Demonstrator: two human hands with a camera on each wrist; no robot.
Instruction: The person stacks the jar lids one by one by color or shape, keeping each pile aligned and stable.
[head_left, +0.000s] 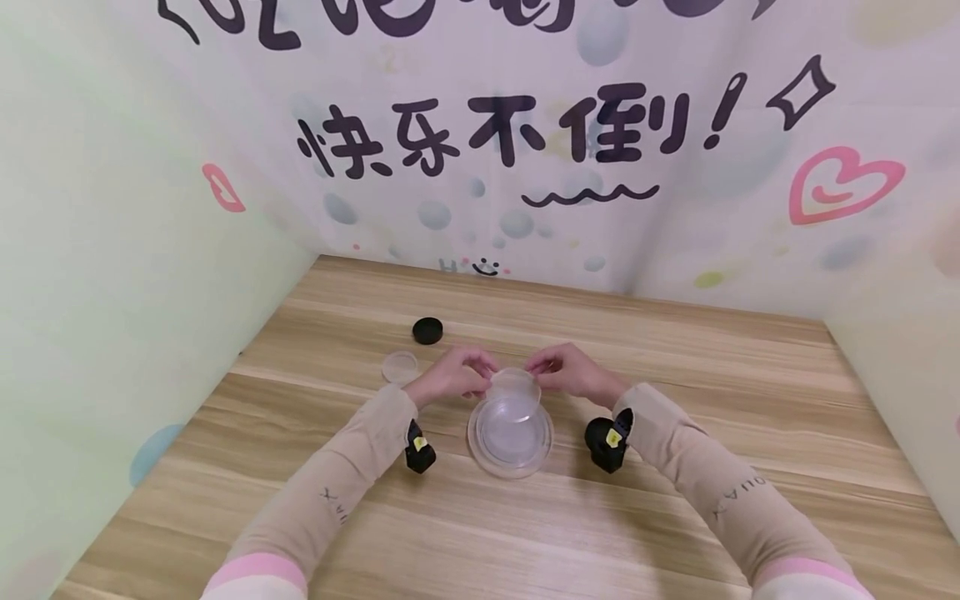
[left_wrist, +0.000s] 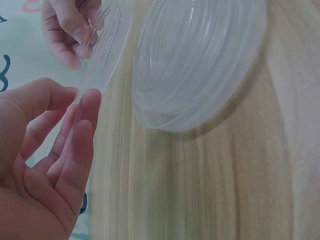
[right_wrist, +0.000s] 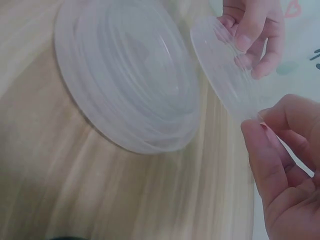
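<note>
A clear round plastic lid [head_left: 514, 393] is held between both hands, tilted above a stack of larger clear round lids [head_left: 513, 446] on the table. My left hand [head_left: 463, 372] pinches its left edge between thumb and fingertips. On the opposite edge my right hand [head_left: 566, 369] pinches it the same way. The left wrist view shows the thin ridged lid [left_wrist: 111, 55] apart from the stack [left_wrist: 200, 65], with the left hand [left_wrist: 52, 150] at its near rim. In the right wrist view the right hand [right_wrist: 287, 165] grips the lid [right_wrist: 222, 70] by its rim.
Behind the left hand, a smaller clear round lid [head_left: 400, 367] lies on the wooden table [head_left: 480, 542]. Farther back is a black round cap [head_left: 427, 331]. A printed fabric wall [head_left: 480, 225] stands behind the table, with pale walls at both sides.
</note>
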